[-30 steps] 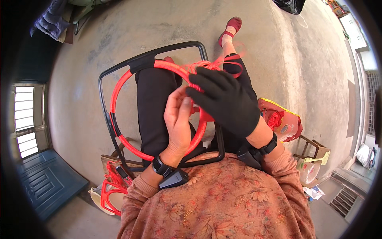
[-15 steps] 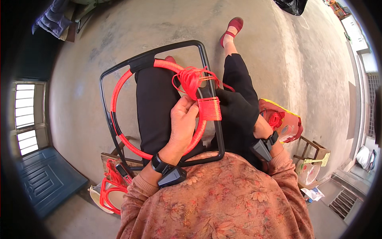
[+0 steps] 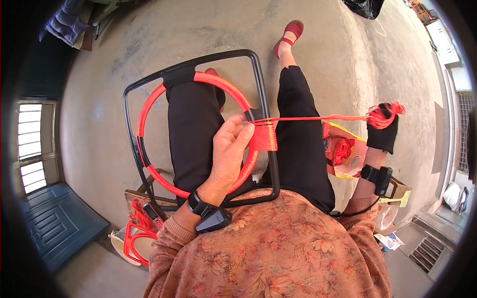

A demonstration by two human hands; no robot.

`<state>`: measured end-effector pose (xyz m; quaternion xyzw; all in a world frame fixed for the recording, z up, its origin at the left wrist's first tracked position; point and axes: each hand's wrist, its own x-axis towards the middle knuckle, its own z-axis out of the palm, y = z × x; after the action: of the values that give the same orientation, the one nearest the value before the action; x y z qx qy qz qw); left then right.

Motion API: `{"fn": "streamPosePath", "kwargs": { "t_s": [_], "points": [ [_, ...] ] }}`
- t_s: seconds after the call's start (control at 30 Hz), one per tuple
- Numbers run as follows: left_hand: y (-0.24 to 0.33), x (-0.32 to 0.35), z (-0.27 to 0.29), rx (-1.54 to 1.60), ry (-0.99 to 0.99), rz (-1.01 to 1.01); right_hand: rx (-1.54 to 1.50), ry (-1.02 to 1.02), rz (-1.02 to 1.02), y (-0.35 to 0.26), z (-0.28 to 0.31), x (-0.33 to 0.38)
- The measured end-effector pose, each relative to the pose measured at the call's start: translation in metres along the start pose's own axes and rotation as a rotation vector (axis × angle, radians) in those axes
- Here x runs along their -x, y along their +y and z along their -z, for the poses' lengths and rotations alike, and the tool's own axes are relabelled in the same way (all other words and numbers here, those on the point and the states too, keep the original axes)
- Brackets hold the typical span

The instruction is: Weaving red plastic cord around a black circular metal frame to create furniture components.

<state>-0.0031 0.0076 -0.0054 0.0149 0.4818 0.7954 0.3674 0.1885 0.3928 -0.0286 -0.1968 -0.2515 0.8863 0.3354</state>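
A black tubular frame [image 3: 179,73] lies across my lap, with a ring [image 3: 145,110] inside it wound mostly in red cord. A flat band of red cord [image 3: 264,137] joins the ring's right side to the frame's side bar. Thumb and fingers of my left hand [image 3: 228,149] pinch the cord at the top of this band. Far out to the right is my right hand [image 3: 382,131] in a black glove, closed around a loose red cord bundle [image 3: 381,117]. Between the hands the red strands [image 3: 308,118] run taut and nearly level.
Right of my legs sits a red bag [image 3: 355,161] with more red cord inside, beside a wooden stool [image 3: 397,191]. At lower left are red frame pieces [image 3: 130,243] and a phone-like device [image 3: 151,212]. A blue panel [image 3: 64,223] stands farther left.
My right hand has swung from beside the band far out to the right, carrying the cord bundle and stretching the strands straight. My left hand stays at the band, fingers slightly shifted.
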Motion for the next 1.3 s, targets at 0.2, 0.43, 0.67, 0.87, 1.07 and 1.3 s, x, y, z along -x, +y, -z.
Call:
{"fn": "streamPosePath", "kwargs": {
  "t_s": [0.2,0.43,0.67,0.87,1.07,1.3],
  "points": [
    [-0.001,-0.001,0.001,0.0,-0.037,0.001,0.357,-0.095,-0.248,0.116,-0.073,0.043],
    [-0.002,-0.001,0.002,-0.019,-0.026,-0.018,1.016,-0.236,-0.263,0.166,-0.109,0.055],
    [-0.003,-0.002,0.002,-0.023,-0.013,-0.008,0.57,0.107,-0.297,0.133,-0.09,0.044],
    [-0.004,-0.003,0.0,-0.042,-0.02,-0.03,0.959,-0.255,-0.497,0.153,-0.14,0.064],
    [-0.006,-0.004,0.005,-0.133,-0.011,0.012,1.322,-0.448,-0.275,0.158,-0.179,0.08],
    [0.001,-0.001,-0.002,-0.235,-0.175,0.13,0.682,-0.086,-0.252,0.138,-0.122,0.072]
  ]
}}
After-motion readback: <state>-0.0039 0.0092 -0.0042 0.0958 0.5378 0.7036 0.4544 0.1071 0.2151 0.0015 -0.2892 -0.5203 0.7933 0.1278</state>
